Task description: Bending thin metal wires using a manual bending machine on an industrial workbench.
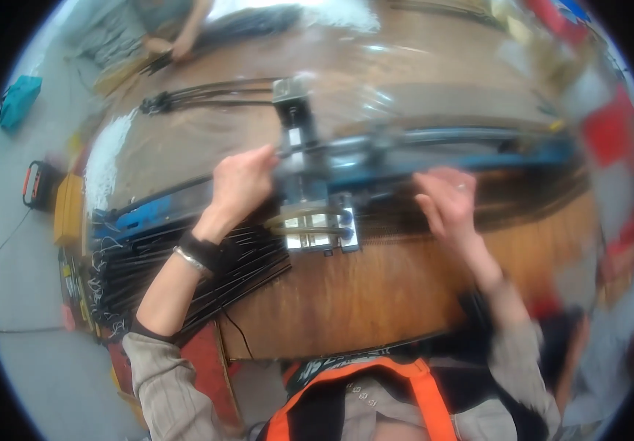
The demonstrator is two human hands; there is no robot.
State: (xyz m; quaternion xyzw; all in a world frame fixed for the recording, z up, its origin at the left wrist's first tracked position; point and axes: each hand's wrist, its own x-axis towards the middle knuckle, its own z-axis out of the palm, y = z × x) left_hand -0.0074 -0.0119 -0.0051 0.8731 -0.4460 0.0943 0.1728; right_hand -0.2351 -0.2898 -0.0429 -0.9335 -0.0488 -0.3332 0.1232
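Observation:
My left hand (245, 182) is beside the upright column of a metal bench fixture (302, 165). Its fingers are curled together at the column, and whatever they may grip is hidden. A silver block (320, 231) with a yellowish tube (303, 220) and blue fittings forms the fixture's near end. My right hand (450, 200) hovers to the right, near a blue rail (471, 160) and dark, blurred strands. Its thumb and fingers are apart, with nothing visible between them. Long thin black rods (184, 275) lie in a bundle under and beside my left forearm.
The fixture stands on a brown wooden table (375, 294). More dark rods (214, 95) extend left from its far end. Across the table is another person's hand (182, 48). A yellow box (68, 209) and a black-and-orange case (37, 185) are at the left.

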